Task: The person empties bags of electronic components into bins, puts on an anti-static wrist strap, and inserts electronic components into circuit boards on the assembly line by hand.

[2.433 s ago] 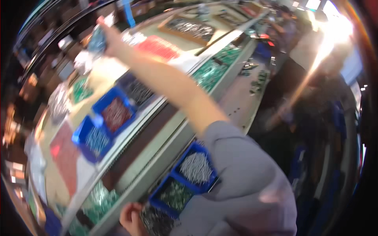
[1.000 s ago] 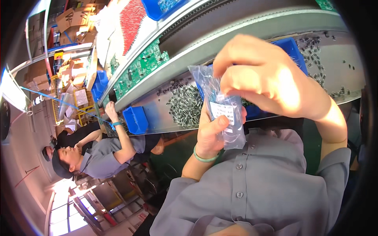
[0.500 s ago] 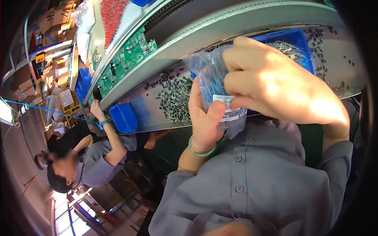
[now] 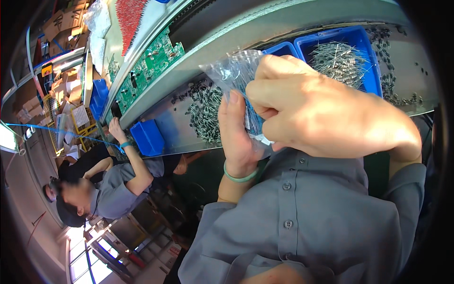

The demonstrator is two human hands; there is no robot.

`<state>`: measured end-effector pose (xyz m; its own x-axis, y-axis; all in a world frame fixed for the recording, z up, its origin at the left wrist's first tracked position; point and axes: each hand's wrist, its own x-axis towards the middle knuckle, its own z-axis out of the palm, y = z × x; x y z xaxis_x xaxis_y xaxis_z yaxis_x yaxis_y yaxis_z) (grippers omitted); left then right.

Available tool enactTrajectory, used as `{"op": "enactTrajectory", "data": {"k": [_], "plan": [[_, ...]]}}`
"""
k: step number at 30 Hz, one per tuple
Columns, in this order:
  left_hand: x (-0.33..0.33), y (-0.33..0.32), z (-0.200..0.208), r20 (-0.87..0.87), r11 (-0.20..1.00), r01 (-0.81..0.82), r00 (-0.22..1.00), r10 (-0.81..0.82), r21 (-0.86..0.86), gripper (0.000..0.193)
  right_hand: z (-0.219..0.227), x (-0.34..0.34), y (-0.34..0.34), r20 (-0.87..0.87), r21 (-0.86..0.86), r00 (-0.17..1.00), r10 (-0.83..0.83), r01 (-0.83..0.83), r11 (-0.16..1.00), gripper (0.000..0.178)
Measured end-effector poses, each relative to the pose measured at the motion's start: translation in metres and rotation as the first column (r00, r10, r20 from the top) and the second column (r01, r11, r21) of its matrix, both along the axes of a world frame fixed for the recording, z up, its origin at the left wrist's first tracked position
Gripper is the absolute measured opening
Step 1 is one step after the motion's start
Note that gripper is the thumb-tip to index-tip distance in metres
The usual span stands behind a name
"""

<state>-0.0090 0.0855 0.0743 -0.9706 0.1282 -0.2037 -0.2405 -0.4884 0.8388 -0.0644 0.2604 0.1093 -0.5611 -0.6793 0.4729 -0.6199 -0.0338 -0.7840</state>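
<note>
A small clear plastic bag (image 4: 235, 75) of tiny dark parts is held up close to the chest, between both hands, in front of the bench edge; its long axis runs from upper left, where the crinkled free end sticks out, down to lower right, where a pale corner peeks from under the knuckles. The left hand (image 4: 239, 137) stands upright behind it, palm toward the bag, fingers straight and thumb pressed on the plastic, a green band on its wrist. The right hand (image 4: 321, 111) comes across from the right, fingers curled tight over the bag's middle, hiding most of it. Behind lie a blue plastic bin of wire-legged components (image 4: 347, 54), loose dark parts scattered on the grey metal bench (image 4: 165, 120) and a green circuit board (image 4: 149, 71). A co-worker in a grey shirt (image 4: 111, 187) sits at left, face blurred.
</note>
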Motion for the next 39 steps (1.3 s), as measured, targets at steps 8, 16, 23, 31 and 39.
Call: {"op": "enactTrajectory", "data": {"k": [8, 16, 23, 31, 39], "plan": [[-0.012, 0.012, 0.015, 0.257, 0.936, 0.01, 0.96, -0.108, 0.353, 0.041, 0.003, -0.023, 0.016, -0.091, -0.106, 0.991, 0.1, -0.11, 0.988, 0.021], [-0.013, 0.023, 0.007, -0.02, 0.99, -0.136, 0.991, 0.135, -0.032, 0.034, 0.003, 0.003, 0.002, -0.238, 0.351, 0.958, -0.162, 0.24, 0.905, 0.03], [-0.008, 0.031, 0.008, -0.072, 0.954, -0.2, 0.979, 0.189, -0.223, 0.035, 0.0, -0.001, 0.001, -0.016, 0.235, 0.995, -0.103, 0.104, 0.966, 0.023], [-0.018, 0.025, -0.002, 0.105, 0.989, -0.127, 0.987, 0.118, 0.076, 0.03, -0.01, -0.014, 0.014, 0.134, 0.013, 0.979, 0.151, -0.154, 0.988, 0.021], [-0.029, 0.008, 0.004, 0.142, 0.937, -0.009, 0.989, -0.044, 0.35, 0.057, 0.005, -0.03, 0.025, 0.001, -0.004, 0.999, -0.05, 0.05, 0.999, 0.038]]}}
